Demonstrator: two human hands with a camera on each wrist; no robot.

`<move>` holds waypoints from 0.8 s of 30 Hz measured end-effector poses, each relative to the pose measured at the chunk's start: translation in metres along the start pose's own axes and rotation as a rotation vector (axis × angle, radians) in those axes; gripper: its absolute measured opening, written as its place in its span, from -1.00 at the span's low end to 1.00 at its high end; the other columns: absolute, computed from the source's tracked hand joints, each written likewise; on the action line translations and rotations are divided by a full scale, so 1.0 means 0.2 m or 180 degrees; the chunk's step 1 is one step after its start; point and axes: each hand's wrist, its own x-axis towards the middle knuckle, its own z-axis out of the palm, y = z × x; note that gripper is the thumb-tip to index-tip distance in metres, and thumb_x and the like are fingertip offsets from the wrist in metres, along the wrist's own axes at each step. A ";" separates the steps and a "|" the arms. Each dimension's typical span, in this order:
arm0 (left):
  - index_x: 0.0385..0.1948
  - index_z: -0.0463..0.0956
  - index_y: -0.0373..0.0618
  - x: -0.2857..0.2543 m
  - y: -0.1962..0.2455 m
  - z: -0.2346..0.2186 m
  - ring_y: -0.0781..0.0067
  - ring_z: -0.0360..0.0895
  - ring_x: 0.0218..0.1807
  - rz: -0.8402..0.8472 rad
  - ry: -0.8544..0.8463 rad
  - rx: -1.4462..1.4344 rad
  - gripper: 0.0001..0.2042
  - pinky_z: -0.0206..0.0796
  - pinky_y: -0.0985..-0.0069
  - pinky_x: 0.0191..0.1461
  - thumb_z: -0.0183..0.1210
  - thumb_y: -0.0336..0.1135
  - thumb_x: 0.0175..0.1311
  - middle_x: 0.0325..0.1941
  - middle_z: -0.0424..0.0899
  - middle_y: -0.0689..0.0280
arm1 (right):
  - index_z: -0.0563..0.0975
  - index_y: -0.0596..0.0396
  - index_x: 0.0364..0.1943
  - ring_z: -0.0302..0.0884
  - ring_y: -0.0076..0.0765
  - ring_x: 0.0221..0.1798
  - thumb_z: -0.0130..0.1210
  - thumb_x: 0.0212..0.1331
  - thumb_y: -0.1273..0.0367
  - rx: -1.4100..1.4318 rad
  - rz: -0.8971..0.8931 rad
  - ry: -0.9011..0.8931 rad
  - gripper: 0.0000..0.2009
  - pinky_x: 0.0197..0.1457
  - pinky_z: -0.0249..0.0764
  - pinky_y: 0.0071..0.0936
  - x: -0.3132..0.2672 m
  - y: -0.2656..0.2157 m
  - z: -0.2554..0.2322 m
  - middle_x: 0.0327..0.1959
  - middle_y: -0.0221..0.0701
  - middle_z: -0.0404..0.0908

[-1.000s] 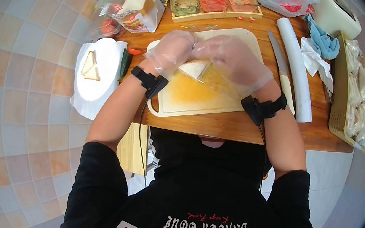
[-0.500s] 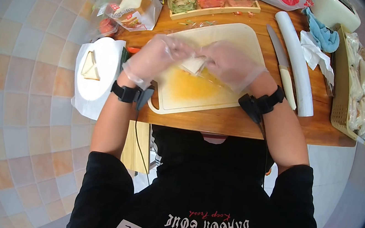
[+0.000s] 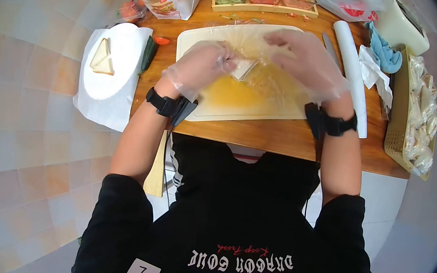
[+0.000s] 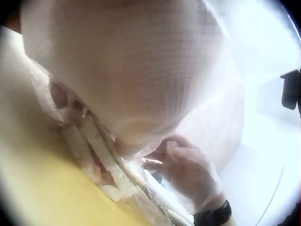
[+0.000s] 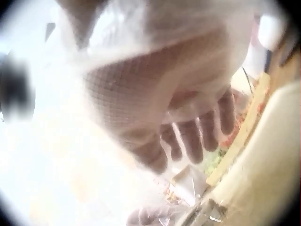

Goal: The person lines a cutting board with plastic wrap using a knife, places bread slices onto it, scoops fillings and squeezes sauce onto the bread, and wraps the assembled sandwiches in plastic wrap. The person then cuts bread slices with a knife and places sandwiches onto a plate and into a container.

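Observation:
On the pale cutting board [image 3: 199,116], my gloved left hand [image 3: 201,67] grips a triangular sandwich half [image 3: 242,70] by its left side. White bread layers with a reddish filling show on the cut face of the sandwich [image 4: 106,162] in the left wrist view. Clear plastic film [image 3: 276,86] lies around and to the right of it. My gloved right hand [image 3: 311,63] is raised over the film, right of the sandwich. Its fingers [image 5: 190,141] hang apart and loosely bent, with nothing held between them in the right wrist view.
A tray [image 3: 268,11] of shredded vegetables stands behind the board. A knife [image 3: 329,46] and a white roll [image 3: 348,71] lie to the right, beside a basket [image 3: 397,121] of wrapped items. On the left, a white plate [image 3: 106,86] holds another cut sandwich.
Both hands were close together at the sandwich. My right hand has since moved right and away from it, its fingers loosened. My left hand has stayed at the sandwich. The head view has shifted slightly.

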 end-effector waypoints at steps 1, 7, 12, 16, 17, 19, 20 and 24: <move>-0.35 0.55 -0.40 0.00 -0.01 0.00 -0.22 0.53 -0.23 0.0050 0.0015 0.0157 -0.77 0.39 0.13 -0.08 0.23 -0.34 0.35 -0.23 0.64 -0.13 | 0.63 0.15 0.13 0.62 0.02 0.20 0.24 0.23 0.35 -0.0043 -0.0006 -0.0032 -0.62 0.29 0.50 -0.21 -0.04 -0.01 -0.02 0.15 -0.16 0.67; -0.15 0.67 -0.33 0.00 -0.02 0.05 -0.23 0.59 -0.13 0.0095 0.0125 0.0337 -0.76 0.44 0.12 0.01 0.20 -0.32 0.34 -0.18 0.68 -0.09 | 0.71 0.03 -0.02 0.61 0.08 -0.06 0.44 0.03 0.27 -0.1740 0.0370 -0.0744 -0.61 0.02 0.55 -0.10 -0.27 -0.10 0.07 -0.20 -0.20 0.64; -0.06 0.70 -0.26 -0.01 -0.02 0.04 -0.20 0.61 -0.09 0.0086 0.0130 0.0269 -0.73 0.45 0.14 0.06 0.19 -0.31 0.35 -0.15 0.68 -0.07 | 0.72 0.03 -0.06 0.61 0.11 -0.06 0.33 0.17 0.36 -0.1448 0.0310 -0.0418 -0.75 -0.02 0.52 -0.07 -0.34 -0.11 0.14 -0.25 -0.16 0.63; -0.09 0.71 -0.24 -0.01 -0.04 0.05 -0.17 0.61 -0.10 0.0054 0.0144 0.0355 -0.75 0.45 0.13 0.04 0.21 -0.28 0.35 -0.17 0.68 -0.06 | 0.72 0.05 -0.09 0.61 0.11 -0.12 0.24 0.27 0.39 -0.1466 0.0149 -0.0348 -0.82 -0.06 0.52 -0.09 -0.36 -0.08 0.13 -0.31 -0.15 0.63; -0.09 0.71 -0.24 -0.01 -0.04 0.05 -0.17 0.61 -0.10 0.0051 0.0175 0.0339 -0.75 0.45 0.13 0.04 0.21 -0.28 0.35 -0.17 0.68 -0.06 | 0.72 0.05 -0.09 0.61 0.11 -0.12 0.24 0.27 0.39 -0.1493 0.0135 -0.0365 -0.82 -0.06 0.52 -0.09 -0.35 -0.08 0.12 -0.31 -0.15 0.63; -0.19 0.72 -0.23 0.00 -0.04 0.05 -0.14 0.62 -0.13 0.0092 0.0084 0.0714 -0.78 0.45 0.10 -0.01 0.24 -0.26 0.35 -0.21 0.68 -0.02 | 0.68 0.04 -0.26 0.63 0.08 -0.16 0.18 0.35 0.30 -0.1696 -0.0169 -0.0299 -0.86 -0.13 0.54 -0.05 -0.34 -0.09 0.09 -0.31 -0.20 0.61; -0.19 0.72 -0.23 -0.01 -0.03 0.05 -0.14 0.62 -0.13 0.0079 0.0103 0.0693 -0.78 0.45 0.10 -0.01 0.24 -0.26 0.35 -0.21 0.68 -0.02 | 0.68 0.04 -0.26 0.63 0.08 -0.16 0.18 0.35 0.30 -0.1711 -0.0179 -0.0326 -0.86 -0.13 0.54 -0.05 -0.32 -0.11 0.08 -0.31 -0.20 0.61; -0.33 0.71 -0.22 -0.01 -0.04 0.06 -0.10 0.62 -0.18 0.0045 0.0109 0.0939 -0.77 0.45 0.09 -0.06 0.26 -0.22 0.34 -0.28 0.68 0.02 | 0.67 0.06 -0.28 0.62 0.06 -0.19 0.23 0.28 0.34 -0.1912 -0.0445 -0.0112 -0.90 -0.18 0.52 -0.06 -0.19 -0.18 0.02 -0.31 -0.23 0.63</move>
